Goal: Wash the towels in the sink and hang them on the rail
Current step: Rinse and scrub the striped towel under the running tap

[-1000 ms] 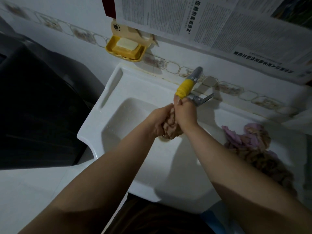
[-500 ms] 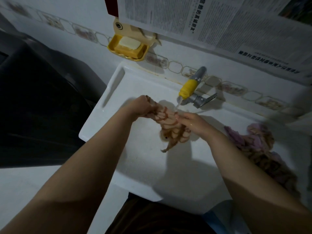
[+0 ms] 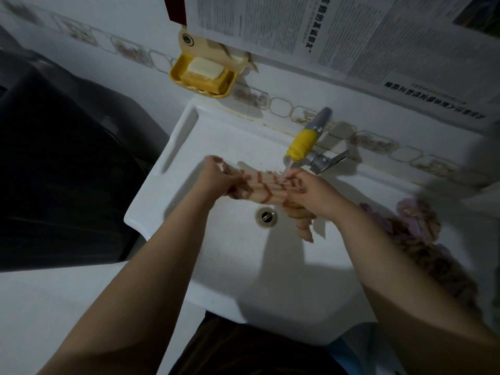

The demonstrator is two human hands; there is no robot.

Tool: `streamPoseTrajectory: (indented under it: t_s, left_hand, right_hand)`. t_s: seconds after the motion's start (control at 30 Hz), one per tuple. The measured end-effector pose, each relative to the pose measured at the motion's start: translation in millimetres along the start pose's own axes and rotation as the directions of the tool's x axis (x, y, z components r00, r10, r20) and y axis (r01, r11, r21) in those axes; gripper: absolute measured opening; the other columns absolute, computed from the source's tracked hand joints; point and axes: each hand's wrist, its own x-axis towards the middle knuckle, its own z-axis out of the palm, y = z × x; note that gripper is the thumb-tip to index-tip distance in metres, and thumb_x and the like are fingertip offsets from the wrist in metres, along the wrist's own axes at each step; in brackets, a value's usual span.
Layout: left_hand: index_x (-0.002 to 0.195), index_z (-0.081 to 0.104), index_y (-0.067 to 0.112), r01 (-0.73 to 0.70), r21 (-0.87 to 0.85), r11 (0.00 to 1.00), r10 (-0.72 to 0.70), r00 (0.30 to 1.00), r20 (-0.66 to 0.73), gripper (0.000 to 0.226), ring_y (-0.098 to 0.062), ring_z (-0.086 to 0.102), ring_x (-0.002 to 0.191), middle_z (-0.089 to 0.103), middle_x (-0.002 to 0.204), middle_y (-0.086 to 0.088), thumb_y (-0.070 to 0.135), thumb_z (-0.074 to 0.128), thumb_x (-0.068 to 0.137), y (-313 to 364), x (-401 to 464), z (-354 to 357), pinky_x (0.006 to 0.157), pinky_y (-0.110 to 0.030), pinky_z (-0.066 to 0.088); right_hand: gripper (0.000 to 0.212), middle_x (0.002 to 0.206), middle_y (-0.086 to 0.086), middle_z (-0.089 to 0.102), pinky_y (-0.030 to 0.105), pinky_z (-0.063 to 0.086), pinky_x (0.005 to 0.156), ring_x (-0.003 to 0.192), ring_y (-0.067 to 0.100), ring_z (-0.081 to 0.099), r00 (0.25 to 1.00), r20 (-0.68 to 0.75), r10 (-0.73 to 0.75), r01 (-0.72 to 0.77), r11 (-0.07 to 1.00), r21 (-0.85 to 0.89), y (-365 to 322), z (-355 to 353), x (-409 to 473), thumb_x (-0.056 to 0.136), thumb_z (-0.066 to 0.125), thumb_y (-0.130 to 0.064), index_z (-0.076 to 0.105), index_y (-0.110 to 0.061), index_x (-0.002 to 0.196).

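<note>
A wet pink towel with brown stripes (image 3: 266, 186) is stretched between both my hands over the white sink (image 3: 235, 255). My left hand (image 3: 220, 177) grips its left end; my right hand (image 3: 311, 189) grips the other end, and a twisted tail hangs below that hand. The towel sits just under the yellow-tipped tap (image 3: 301, 144), where a thin stream of water falls. A heap of other pink and purple towels (image 3: 422, 239) lies on the sink's right ledge. No rail is in view.
The drain (image 3: 266, 216) shows in the basin below the towel. A yellow soap dish with a bar of soap (image 3: 203, 74) hangs on the tiled wall, under taped newspaper sheets (image 3: 338, 31). A dark bin or appliance (image 3: 62, 163) stands left of the sink.
My hands were pressed together around the bunched towel near the tap. They have since moved apart, pulling the towel out lengthwise, and the drain has come into view.
</note>
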Motion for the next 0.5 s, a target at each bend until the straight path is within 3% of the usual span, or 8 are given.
streamPoseTrajectory:
  t_s: [0.07, 0.17, 0.27, 0.33, 0.37, 0.4, 0.43, 0.5]
  left_hand:
    - [0.127, 0.034, 0.023, 0.059, -0.179, 0.982, -0.055, 0.998, 0.024, 0.050, -0.024, 0.064, 0.080, 0.053, 0.096, -0.008, 0.009, 0.064, 0.090, 2, -1, -5, 0.072, -0.037, 0.059]
    - [0.118, 0.051, 0.015, 0.000, -0.144, 0.990, 0.021, 0.989, 0.144, 0.018, -0.019, 0.063, 0.072, 0.058, 0.097, -0.015, 0.013, 0.043, 0.102, 4, -4, -2, 0.068, -0.033, 0.058]
    - [0.100, 0.059, 0.010, -0.084, 0.202, 0.976, 0.021, 0.956, 0.291, 0.020, -0.015, 0.065, 0.067, 0.063, 0.082, -0.007, 0.028, 0.060, 0.093, 0, 1, 5, 0.062, -0.027, 0.057]
    - [0.090, 0.060, 0.014, -0.189, 0.573, 0.797, -0.022, 0.940, 0.340, 0.029, -0.017, 0.064, 0.069, 0.063, 0.077, -0.002, 0.041, 0.070, 0.083, -2, 9, 8, 0.064, -0.028, 0.052]
    - [0.085, 0.060, 0.014, -0.209, 0.654, 0.728, -0.015, 0.947, 0.320, 0.031, -0.016, 0.063, 0.068, 0.062, 0.075, -0.001, 0.044, 0.069, 0.083, -3, 12, 9, 0.065, -0.029, 0.050]
    - [0.081, 0.059, 0.013, -0.218, 0.645, 0.733, 0.018, 0.953, 0.302, 0.034, -0.014, 0.061, 0.066, 0.060, 0.073, -0.001, 0.046, 0.067, 0.084, -5, 15, 9, 0.065, -0.029, 0.048]
    - [0.078, 0.058, 0.011, -0.237, 0.546, 0.804, 0.068, 0.948, 0.311, 0.038, -0.010, 0.059, 0.063, 0.059, 0.071, -0.002, 0.048, 0.066, 0.084, -8, 18, 9, 0.065, -0.029, 0.045]
    - [0.079, 0.062, 0.004, -0.185, 0.202, 0.962, 0.111, 0.937, 0.332, 0.052, -0.011, 0.058, 0.061, 0.063, 0.072, -0.007, 0.056, 0.062, 0.083, -12, 18, 11, 0.063, -0.028, 0.043]
  right_hand:
    - [0.024, 0.103, -0.001, 0.068, 0.038, 0.053, 0.084, 0.095, 0.018, 0.063, 0.999, 0.022, 0.040, -0.038, 0.992, -0.118, 7, 0, 3, 0.085, 0.068, -0.027, 0.054, -0.029, 0.105]
    - [0.015, 0.075, -0.001, 0.059, 0.031, 0.046, 0.064, 0.074, 0.020, 0.057, 0.997, -0.033, 0.067, -0.072, 0.982, -0.175, 9, 2, 3, 0.088, 0.066, -0.025, 0.052, -0.019, 0.083]
    - [0.035, 0.060, -0.002, 0.039, 0.027, 0.032, 0.050, 0.056, 0.015, 0.041, 0.995, -0.080, 0.052, -0.061, 0.992, -0.113, 5, 2, 3, 0.091, 0.060, -0.032, 0.039, -0.016, 0.068]
    - [0.036, 0.061, 0.000, 0.047, 0.027, 0.037, 0.053, 0.059, 0.016, 0.047, 0.995, -0.087, 0.040, -0.043, 0.999, -0.029, -2, -1, 2, 0.094, 0.054, -0.038, 0.044, -0.015, 0.068]
    - [0.033, 0.066, 0.004, 0.056, 0.029, 0.044, 0.058, 0.063, 0.019, 0.055, 0.995, -0.088, 0.042, -0.040, 0.999, 0.030, -6, -2, 1, 0.095, 0.051, -0.040, 0.052, -0.014, 0.073]
    - [0.031, 0.074, 0.009, 0.064, 0.035, 0.050, 0.063, 0.069, 0.025, 0.062, 0.994, -0.096, 0.053, -0.045, 0.996, 0.083, -8, -3, 1, 0.095, 0.050, -0.040, 0.058, -0.015, 0.080]
    - [0.027, 0.084, 0.016, 0.068, 0.042, 0.052, 0.068, 0.077, 0.033, 0.065, 0.990, -0.123, 0.063, -0.046, 0.990, 0.135, -10, -4, 0, 0.096, 0.050, -0.038, 0.061, -0.016, 0.087]
    - [0.018, 0.097, 0.021, 0.068, 0.036, 0.053, 0.069, 0.090, 0.036, 0.064, 0.971, -0.222, 0.091, -0.037, 0.971, 0.237, -13, -3, 2, 0.097, 0.049, -0.030, 0.063, -0.018, 0.096]
